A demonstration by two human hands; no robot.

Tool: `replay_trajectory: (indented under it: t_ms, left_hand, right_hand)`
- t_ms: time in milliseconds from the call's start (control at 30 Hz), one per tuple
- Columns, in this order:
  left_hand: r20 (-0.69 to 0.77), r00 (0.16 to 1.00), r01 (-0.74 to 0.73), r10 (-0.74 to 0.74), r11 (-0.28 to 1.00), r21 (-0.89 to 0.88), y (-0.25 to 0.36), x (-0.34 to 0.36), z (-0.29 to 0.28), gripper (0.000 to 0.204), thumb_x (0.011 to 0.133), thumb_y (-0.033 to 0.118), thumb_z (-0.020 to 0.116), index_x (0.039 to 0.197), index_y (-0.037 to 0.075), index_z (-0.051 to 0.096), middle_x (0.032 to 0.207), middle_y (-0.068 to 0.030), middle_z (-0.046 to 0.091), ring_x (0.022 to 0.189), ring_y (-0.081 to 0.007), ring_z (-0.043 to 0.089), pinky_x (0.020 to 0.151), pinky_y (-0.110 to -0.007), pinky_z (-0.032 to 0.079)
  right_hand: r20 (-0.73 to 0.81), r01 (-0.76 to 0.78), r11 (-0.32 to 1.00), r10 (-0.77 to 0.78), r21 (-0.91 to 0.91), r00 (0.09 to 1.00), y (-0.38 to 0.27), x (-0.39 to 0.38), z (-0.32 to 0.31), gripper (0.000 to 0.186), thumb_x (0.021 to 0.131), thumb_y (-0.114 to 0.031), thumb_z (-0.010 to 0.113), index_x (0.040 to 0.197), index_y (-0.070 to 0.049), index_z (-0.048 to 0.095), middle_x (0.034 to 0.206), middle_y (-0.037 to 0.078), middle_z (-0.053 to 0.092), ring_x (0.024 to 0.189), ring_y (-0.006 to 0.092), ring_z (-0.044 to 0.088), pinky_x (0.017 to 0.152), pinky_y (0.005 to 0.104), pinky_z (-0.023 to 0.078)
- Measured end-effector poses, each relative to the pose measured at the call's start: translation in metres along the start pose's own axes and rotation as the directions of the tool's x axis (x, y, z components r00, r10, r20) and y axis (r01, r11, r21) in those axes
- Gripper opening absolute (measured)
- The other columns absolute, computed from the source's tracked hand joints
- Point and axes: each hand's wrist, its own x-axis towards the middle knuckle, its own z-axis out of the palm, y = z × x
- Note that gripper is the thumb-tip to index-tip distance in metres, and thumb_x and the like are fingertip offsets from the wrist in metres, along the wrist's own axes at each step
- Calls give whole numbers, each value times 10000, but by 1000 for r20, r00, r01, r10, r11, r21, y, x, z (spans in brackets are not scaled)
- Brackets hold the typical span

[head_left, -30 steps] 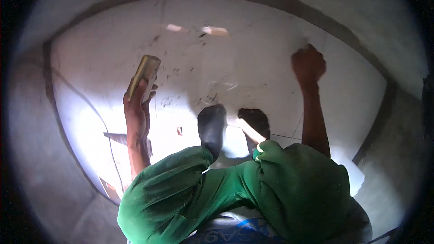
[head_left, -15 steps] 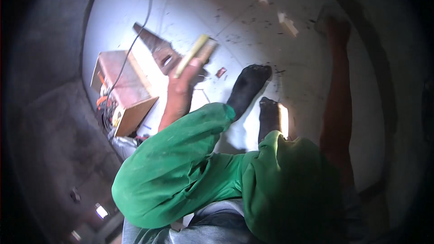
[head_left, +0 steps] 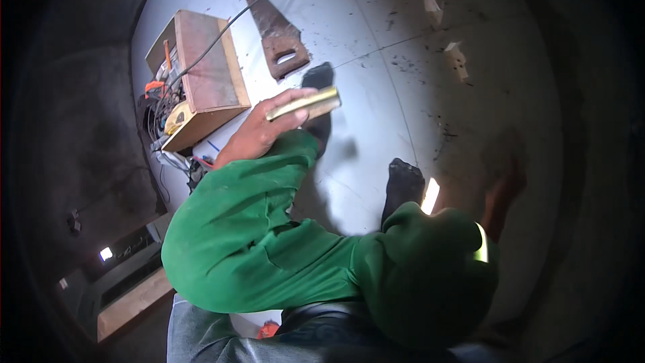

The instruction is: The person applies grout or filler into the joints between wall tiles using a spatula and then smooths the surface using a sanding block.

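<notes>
My left hand point(head_left: 259, 131) is closed around a short pale-yellow block point(head_left: 314, 103), which looks like wood. Fingers lie along its upper edge and the thumb presses its near side; the block points to the right, just over my left foot in a black sock point(head_left: 321, 124). My right hand point(head_left: 508, 173) is low at the right, beside my right knee, deep in shadow. Its fingers are too dark and smeared to make out, as is anything in them. A rusty handsaw point(head_left: 274, 27) lies on the floor beyond my left hand, its handle toward me.
Left of the saw, a wooden box point(head_left: 211, 60) lies tipped, with tools and cords at its open side. A grey cable point(head_left: 232, 21) crosses over it. Two pale scraps point(head_left: 457, 60) lie on the tiled floor point(head_left: 376, 94) at far right. A dark wall point(head_left: 74, 107) borders the left.
My right hand has drawn back toward my right knee from farther out on the floor. My left hand has tilted the block closer to level. The whole view has shifted.
</notes>
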Motion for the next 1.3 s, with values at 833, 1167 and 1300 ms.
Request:
replay_trajectory:
  t_ms: [833,1167,1300]
  left_hand:
    - [-879,466,369,-99,925,91,-192,219,-103,886,920,423,772,1537,-105,418,1538,-395,463,1466,-536,431,1193,-545,401]
    - [-620,784,-147,-28,962,-231,-138,149,-69,332,978,184,634,1138,-85,745,979,-184,777,875,-244,751,825,-384,588]
    - [-311,950,-167,-33,787,-594,-92,81,-51,308,923,148,650,1101,-87,736,884,-99,723,710,-171,686,641,-322,563]
  right_hand:
    - [295,-37,997,56,-71,954,-41,74,102,598,1015,-331,755,1430,81,630,1376,175,668,1249,246,616,1088,436,479]
    - [426,-15,992,69,-128,902,-29,95,95,726,1051,-339,698,1594,58,423,1624,203,474,1508,350,458,1206,551,431]
    - [469,-42,994,84,-98,879,-18,105,88,690,1065,-344,675,1586,44,442,1621,186,481,1512,330,456,1193,534,451]
